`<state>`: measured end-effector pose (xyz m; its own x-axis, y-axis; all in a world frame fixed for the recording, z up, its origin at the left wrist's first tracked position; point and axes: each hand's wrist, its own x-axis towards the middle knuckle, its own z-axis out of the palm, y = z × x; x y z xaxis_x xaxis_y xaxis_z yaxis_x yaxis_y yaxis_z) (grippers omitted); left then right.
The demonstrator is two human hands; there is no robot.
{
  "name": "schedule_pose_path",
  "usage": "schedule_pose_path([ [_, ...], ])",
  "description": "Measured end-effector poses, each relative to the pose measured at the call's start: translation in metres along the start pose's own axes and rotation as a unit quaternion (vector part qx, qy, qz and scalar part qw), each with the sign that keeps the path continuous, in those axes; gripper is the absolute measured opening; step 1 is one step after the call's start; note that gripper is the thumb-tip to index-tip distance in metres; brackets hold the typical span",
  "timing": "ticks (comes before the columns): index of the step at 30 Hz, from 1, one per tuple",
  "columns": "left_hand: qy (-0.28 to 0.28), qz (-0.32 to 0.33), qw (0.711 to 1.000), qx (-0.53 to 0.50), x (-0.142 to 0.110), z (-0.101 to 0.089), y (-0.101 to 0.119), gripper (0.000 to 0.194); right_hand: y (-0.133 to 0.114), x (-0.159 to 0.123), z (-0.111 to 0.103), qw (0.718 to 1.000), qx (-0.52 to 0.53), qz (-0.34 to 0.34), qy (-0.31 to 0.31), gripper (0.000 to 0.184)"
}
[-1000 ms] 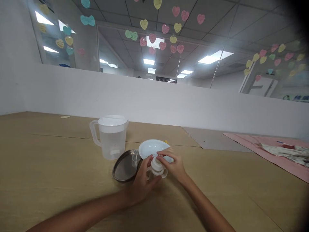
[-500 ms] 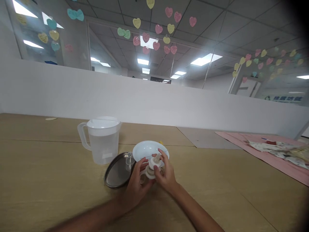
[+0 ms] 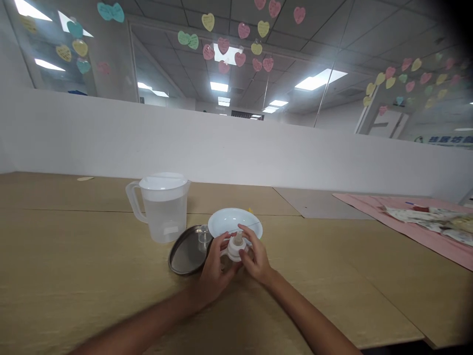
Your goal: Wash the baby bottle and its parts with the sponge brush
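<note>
A baby bottle (image 3: 235,250) with a white collar, a pale teat and side handles is between my two hands, in front of the white bowl (image 3: 225,217). My left hand (image 3: 215,270) is closed around its left side and lower part. The fingers and thumb of my right hand (image 3: 257,259) grip the collar from the right. Most of the bottle's body is hidden by my hands. Just left of my left hand is a round metal tray (image 3: 186,256), with a small clear cup-shaped piece (image 3: 204,234) on its right part.
A clear plastic jug (image 3: 166,212) with a white lid, holding liquid, stands behind the tray. A small yellow object (image 3: 250,210) shows behind the bowl. At the far right a pink cloth (image 3: 369,204) bears printed packets. A white wall (image 3: 236,148) borders the wooden table.
The collar now sits lower on the bottle, and the gap beneath it has closed. Both hands still hold the bottle. The whole view has shifted slightly.
</note>
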<state>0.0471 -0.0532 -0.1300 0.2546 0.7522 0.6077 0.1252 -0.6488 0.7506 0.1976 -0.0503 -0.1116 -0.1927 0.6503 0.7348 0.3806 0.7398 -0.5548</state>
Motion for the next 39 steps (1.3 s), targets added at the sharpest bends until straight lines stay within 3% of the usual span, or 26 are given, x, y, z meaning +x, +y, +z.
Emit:
schedule_pose_path([
  [5, -0.006, -0.006, 1.000, -0.018, 0.002, 0.000, 0.003, 0.050, 0.005, 0.001, 0.004, 0.989, 0.122, 0.044, 0.070, 0.045],
  [12, 0.026, 0.009, 0.999, -0.026, 0.000, 0.003, -0.001, 0.047, 0.009, -0.003, 0.000, 0.980, 0.074, 0.029, 0.185, 0.023],
  [15, 0.035, 0.011, 0.999, -0.025, 0.000, 0.004, -0.004, 0.046, 0.003, 0.001, -0.003, 0.986, 0.058, 0.032, 0.150, 0.031],
  [19, 0.024, 0.030, 0.999, -0.009, 0.000, 0.004, -0.007, 0.046, -0.003, 0.005, -0.003, 0.995, 0.090, 0.047, 0.018, 0.043],
  [21, 0.021, 0.023, 0.999, -0.014, 0.001, 0.004, -0.006, 0.049, -0.003, 0.006, -0.001, 0.994, 0.097, 0.056, -0.014, 0.045],
  [27, 0.009, -0.022, 1.000, -0.012, -0.001, 0.002, -0.005, 0.052, -0.002, 0.008, 0.003, 0.997, -0.053, 0.048, -0.007, 0.034],
  [31, 0.002, -0.037, 0.998, -0.046, -0.001, 0.003, -0.003, 0.052, 0.001, 0.008, -0.005, 0.992, -0.126, 0.018, 0.020, 0.026],
  [34, -0.007, -0.053, 0.995, -0.080, 0.000, 0.004, -0.001, 0.052, 0.004, 0.008, -0.013, 0.994, -0.103, 0.006, 0.041, 0.028],
  [39, -0.010, -0.034, 0.996, -0.086, 0.002, 0.002, -0.002, 0.050, 0.001, 0.011, -0.016, 0.999, 0.003, -0.013, -0.041, 0.029],
])
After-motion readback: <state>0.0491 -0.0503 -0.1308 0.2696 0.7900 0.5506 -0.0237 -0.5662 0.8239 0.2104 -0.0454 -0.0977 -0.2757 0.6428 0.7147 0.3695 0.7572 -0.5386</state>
